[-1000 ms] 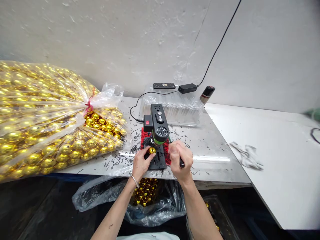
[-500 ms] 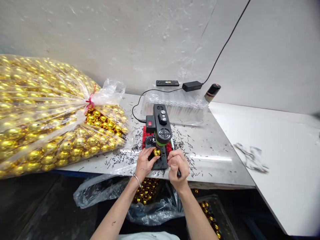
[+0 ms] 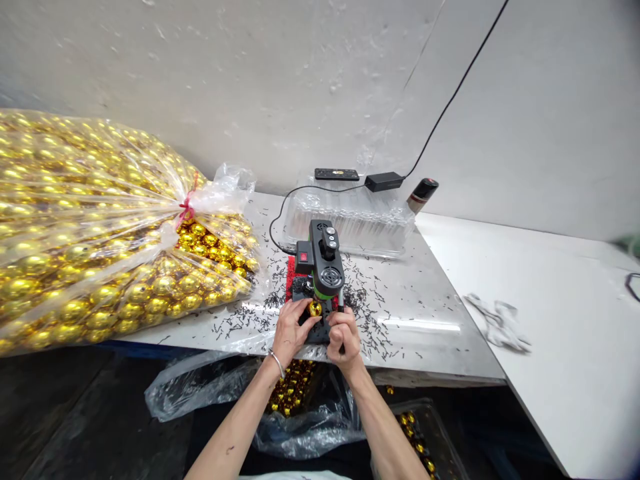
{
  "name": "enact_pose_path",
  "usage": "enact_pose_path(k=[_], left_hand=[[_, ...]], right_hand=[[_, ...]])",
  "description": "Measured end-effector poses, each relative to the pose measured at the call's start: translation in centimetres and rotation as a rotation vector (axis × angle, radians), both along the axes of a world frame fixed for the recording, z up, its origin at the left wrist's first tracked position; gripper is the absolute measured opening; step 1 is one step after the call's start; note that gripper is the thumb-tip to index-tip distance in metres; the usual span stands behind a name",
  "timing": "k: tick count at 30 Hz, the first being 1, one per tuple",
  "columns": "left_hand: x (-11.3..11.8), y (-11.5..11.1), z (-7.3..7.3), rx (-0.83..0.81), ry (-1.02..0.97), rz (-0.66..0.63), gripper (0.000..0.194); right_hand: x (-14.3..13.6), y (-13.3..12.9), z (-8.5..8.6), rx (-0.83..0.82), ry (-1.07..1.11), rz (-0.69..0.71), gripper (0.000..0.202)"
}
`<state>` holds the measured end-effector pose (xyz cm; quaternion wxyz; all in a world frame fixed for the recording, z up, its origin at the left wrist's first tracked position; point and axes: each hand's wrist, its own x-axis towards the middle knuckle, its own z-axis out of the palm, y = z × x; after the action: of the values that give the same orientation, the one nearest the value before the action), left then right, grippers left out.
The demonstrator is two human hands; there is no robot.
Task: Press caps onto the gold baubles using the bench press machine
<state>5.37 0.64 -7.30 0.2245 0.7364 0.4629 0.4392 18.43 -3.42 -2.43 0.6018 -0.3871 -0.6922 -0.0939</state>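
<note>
Left hand (image 3: 294,328) is pinching a gold ball (image 3: 315,309), ideally keeping it steady; right hand (image 3: 344,337) is gripping the lever (image 3: 341,300).

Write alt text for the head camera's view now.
A person's left hand holds a gold ball at a black machine; the right hand grips its handle. Black scraps litter the table, and a large clear bag of gold balls lies at left.

A workshop: bench drill press (image 3: 327,257), scattered shavings (image 3: 373,313), bagged gold balls (image 3: 100,247).
</note>
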Motion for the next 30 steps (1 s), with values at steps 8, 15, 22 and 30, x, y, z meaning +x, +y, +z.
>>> enact_pose_path(k=[8, 15, 22, 30], left_hand=[[-0.3, -0.7, 0.9, 0.084, -0.022, 0.048, 0.027], [-4.1, -8.8, 1.1, 0.249, 0.204, -0.126, 0.036], [-8.8, -0.8, 3.1, 0.281, 0.21, 0.21, 0.031], [-10.0, 13.0, 7.1, -0.08, 0.497, 0.198, 0.013]], right_hand=[[-0.4, -0.3, 7.3, -0.139, 0.235, 0.004, 0.031], [-0.9, -0.9, 8.2, -0.188, 0.263, 0.021, 0.03], [-0.9, -0.8, 6.4, -0.173, 0.295, 0.012, 0.029], [-1.2, -0.9, 6.2, -0.154, 0.296, 0.006, 0.03]])
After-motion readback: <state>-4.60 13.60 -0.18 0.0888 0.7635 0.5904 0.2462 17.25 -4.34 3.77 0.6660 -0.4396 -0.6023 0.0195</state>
